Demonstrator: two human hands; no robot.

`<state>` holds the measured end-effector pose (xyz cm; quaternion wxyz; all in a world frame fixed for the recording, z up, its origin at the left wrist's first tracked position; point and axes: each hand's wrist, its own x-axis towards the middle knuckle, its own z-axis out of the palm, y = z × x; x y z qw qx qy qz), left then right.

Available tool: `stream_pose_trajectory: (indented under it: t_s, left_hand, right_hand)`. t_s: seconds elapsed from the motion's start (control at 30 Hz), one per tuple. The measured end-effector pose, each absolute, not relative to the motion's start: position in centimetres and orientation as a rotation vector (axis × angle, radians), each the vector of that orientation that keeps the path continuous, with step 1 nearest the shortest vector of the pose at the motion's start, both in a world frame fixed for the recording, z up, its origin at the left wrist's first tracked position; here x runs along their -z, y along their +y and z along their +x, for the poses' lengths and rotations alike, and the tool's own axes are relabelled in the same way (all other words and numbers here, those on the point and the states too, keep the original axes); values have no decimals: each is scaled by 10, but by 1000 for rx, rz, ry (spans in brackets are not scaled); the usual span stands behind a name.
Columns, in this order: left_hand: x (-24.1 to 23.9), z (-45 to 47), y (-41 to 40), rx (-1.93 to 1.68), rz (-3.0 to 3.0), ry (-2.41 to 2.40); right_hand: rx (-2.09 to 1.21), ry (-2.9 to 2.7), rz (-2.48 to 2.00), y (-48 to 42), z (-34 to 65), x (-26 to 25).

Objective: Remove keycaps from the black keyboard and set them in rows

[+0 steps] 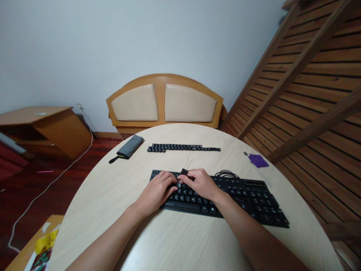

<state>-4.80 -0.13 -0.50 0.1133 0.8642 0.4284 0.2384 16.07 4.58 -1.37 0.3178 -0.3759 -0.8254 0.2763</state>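
A black keyboard (pixel 184 206) lies on the round table, many of its keys in place. Over its upper left part, my left hand (pixel 159 188) is curled, with thumb and forefinger closed about a small black keycap (pixel 178 185); whether that keycap is free of the board is hard to see. Beside it, my right hand (pixel 201 183) grips the black handle of a keycap puller (pixel 184 171). The puller's two thin wire prongs point away from me, above the table, touching no key. Farther back, loose black keycaps (pixel 180 147) stand in rows.
A grey pouch (pixel 131 146) with a black strap lies at back left. At right are a purple cloth (pixel 258 160), a small brush (pixel 246 154) and a thin clear stick (pixel 264 177). Coiled cable (pixel 227 173) sits behind the keyboard. A slatted wooden panel (pixel 316 124) leans alongside the table (pixel 93 210).
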Motion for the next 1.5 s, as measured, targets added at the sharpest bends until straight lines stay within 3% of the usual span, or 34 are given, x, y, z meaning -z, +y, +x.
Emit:
stream_pose_trajectory:
  t_s: [0.6,1.5]
  left_hand:
    - [7,-47,-4,-704,2690,1199]
    - [10,-48,-4,-718,2953,1157]
  right_hand:
    - [-1068,-1952,-958,46,159,13]
    - [-1141,-1944,-1007,49,158,11]
